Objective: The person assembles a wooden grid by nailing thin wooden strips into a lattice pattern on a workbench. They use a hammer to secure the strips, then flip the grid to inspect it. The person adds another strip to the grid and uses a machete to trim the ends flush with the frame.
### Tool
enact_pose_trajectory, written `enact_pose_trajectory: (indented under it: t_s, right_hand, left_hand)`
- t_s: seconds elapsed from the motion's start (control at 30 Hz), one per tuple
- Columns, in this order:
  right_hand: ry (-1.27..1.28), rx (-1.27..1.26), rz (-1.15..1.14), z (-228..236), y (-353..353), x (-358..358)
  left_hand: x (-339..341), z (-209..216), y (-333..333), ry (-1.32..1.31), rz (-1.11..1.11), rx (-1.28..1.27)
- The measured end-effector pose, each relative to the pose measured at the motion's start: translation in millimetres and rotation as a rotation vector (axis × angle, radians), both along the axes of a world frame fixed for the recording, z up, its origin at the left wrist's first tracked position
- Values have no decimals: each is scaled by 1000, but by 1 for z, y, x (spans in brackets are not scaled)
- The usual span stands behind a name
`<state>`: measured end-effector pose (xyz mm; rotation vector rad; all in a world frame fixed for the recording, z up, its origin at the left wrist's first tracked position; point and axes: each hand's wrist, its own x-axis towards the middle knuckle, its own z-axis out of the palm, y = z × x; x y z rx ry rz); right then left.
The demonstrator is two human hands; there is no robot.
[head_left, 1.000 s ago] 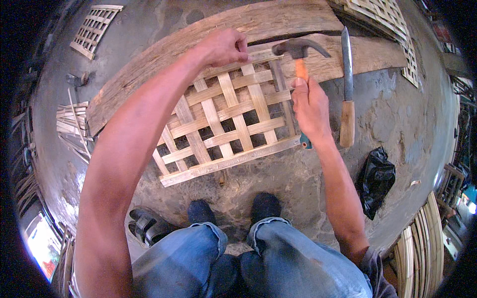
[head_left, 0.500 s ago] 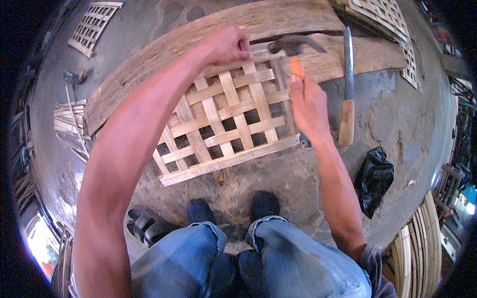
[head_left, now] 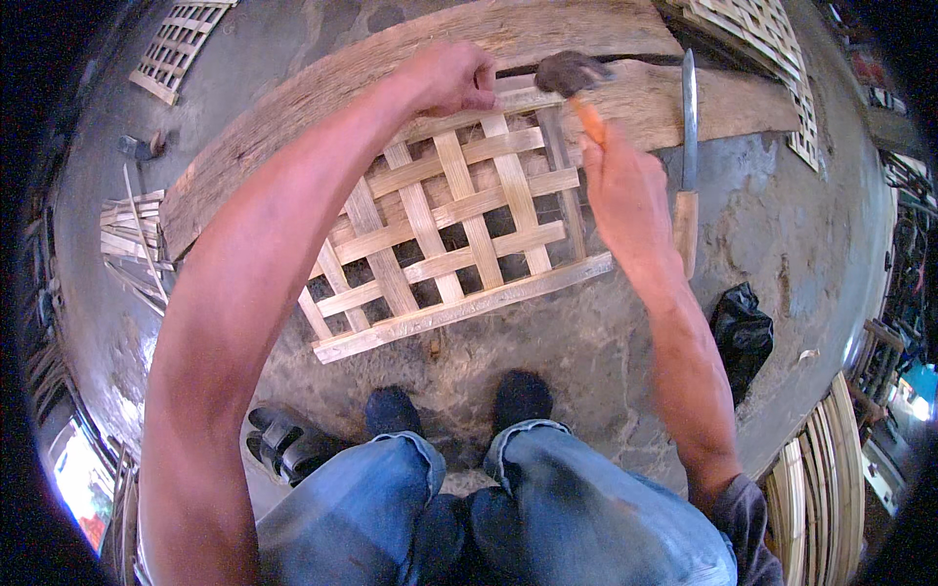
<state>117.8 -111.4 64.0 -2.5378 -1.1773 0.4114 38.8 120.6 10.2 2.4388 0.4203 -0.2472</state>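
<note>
A woven panel of pale bamboo strips (head_left: 433, 217) lies in front of me, its far part resting on a wooden plank (head_left: 322, 103). My left hand (head_left: 457, 80) is closed at the panel's far edge strip, thumb and fingers pinched together. What sits between those fingertips is too small to make out. My right hand (head_left: 628, 200) grips the orange handle of a claw hammer (head_left: 592, 119). The dark hammer head, blurred by motion, hangs over the panel's far right corner, right of my left hand. Right of the hammer lies a long knife (head_left: 690, 127) with a wooden handle, partly behind my right hand.
A black plastic bag (head_left: 743, 332) lies on the floor at right. Black sandals (head_left: 288, 444) sit beside my feet. Bundled strips (head_left: 821, 479) stand at lower right, and loose strips (head_left: 132, 234) lie at left. More woven panels (head_left: 181, 44) are at far left and far right.
My right hand has shifted right, and the hammer has swung up and slightly away, its head turning. My left hand stays pinched at the panel's far edge.
</note>
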Motion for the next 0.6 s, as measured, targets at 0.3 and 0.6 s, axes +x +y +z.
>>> enact_pose_trajectory:
  t_s: [0.3,0.6]
  right_hand:
    - [-11,-59,58,7,1,2]
    - [-52,-160,77,0,2,4]
  left_hand:
    - [-2,-4,2,-48,11,27]
    - [-33,9,33,-63,115,-222]
